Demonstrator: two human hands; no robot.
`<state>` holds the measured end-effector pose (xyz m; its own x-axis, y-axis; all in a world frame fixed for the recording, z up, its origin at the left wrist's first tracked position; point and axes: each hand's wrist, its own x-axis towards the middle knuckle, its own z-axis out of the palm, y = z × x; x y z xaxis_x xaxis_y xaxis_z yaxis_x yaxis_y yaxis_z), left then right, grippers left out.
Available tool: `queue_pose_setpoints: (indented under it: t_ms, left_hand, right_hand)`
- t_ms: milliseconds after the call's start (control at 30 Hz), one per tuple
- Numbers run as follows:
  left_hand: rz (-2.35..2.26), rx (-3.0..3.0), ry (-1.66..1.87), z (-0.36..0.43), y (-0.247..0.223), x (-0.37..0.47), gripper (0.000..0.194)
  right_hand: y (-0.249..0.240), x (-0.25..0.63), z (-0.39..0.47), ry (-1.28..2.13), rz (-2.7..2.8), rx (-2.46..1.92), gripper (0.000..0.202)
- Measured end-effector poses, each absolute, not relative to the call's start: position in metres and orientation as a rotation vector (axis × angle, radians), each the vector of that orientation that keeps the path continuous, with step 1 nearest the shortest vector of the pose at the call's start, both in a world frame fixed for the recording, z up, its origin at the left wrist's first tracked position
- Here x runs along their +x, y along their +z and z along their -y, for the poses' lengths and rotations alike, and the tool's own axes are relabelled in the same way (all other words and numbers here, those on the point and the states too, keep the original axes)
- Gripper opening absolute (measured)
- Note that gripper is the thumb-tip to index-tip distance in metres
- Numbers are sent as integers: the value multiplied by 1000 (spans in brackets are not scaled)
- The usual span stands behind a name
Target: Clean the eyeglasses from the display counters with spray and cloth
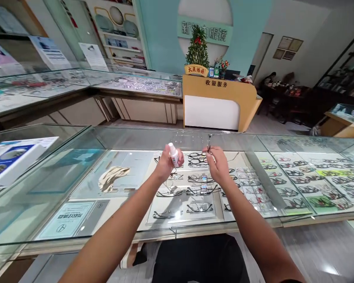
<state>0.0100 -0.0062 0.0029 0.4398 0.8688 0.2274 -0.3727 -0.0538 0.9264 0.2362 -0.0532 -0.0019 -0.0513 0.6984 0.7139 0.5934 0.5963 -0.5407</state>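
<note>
My left hand (164,164) is wrapped round a small white spray bottle (174,155), held upright with its top tilted slightly left, above the glass counter. A short way to the right, my right hand (219,165) pinches a thin-framed pair of glasses (209,141). Its lenses are hard to make out, and my fingers cover part of the frame. The bottle and the glasses are apart. Left of my left hand, a crumpled beige cloth (112,177) lies on the glass top. Below both hands, rows of eyeglasses (199,207) show through the glass.
The glass display counter (171,231) runs across in front of me. A blue and white box (13,163) stands at its left end. More eyeglasses (301,173) fill the case at right. Beyond an aisle are a yellow cashier desk (220,92) and further display cases (144,84).
</note>
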Motion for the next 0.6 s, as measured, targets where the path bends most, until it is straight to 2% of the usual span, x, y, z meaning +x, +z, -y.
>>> queue_pose_setpoints:
  t_ms: [67, 300, 467, 600]
  left_hand:
    - [-461, 1203, 1046, 4, 5, 2, 83]
    - [-411, 1060, 914, 0, 10, -9, 86]
    - [-411, 1081, 879, 3, 7, -8, 85]
    - [-571, 1226, 989, 2, -1, -4, 73]
  right_hand:
    - [2, 233, 55, 224, 1735, -1057, 32]
    - [24, 208, 48, 822, 1559, -1008, 36]
    - [24, 198, 45, 994, 1509, -953, 34]
    - [21, 198, 53, 1050, 1559, -983, 36]
